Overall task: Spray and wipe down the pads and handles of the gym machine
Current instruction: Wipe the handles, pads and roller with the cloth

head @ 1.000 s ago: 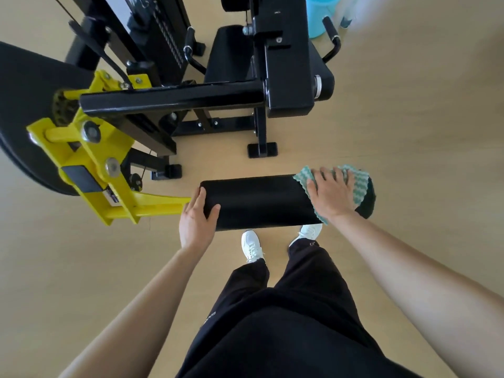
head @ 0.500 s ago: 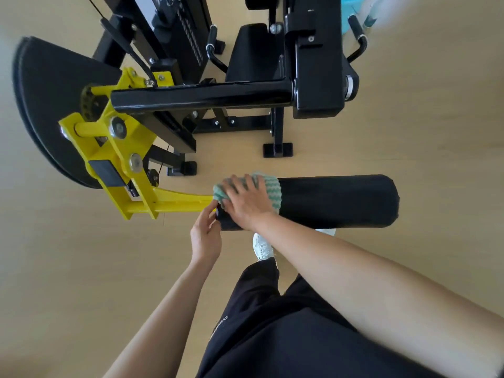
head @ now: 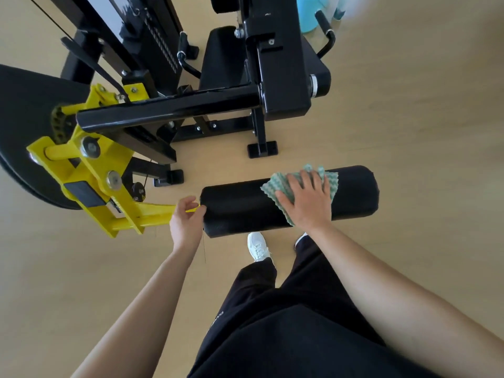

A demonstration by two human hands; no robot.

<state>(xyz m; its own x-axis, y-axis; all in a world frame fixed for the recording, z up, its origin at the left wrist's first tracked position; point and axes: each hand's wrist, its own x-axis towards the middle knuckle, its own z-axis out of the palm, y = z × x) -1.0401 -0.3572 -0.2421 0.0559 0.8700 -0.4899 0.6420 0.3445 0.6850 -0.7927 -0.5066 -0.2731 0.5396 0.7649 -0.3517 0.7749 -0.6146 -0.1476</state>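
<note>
Two grips engaged: right grip [head: 305, 203], fingers flat, presses green-and-white woven cloth [head: 274, 184] on black cylindrical roller pad [head: 240, 208]; left grip [head: 186, 216] curls round yellow metal lever arm [head: 147, 214] at the pad's left end.

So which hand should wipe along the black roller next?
The right hand. It presses the green cloth flat on the roller pad, so it can probably slide along. The left hand holds no cloth, at the pad's end by the yellow arm.

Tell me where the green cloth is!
Head view, right of centre: the cloth lies on top of the black pad, pressed under the right hand.
</note>
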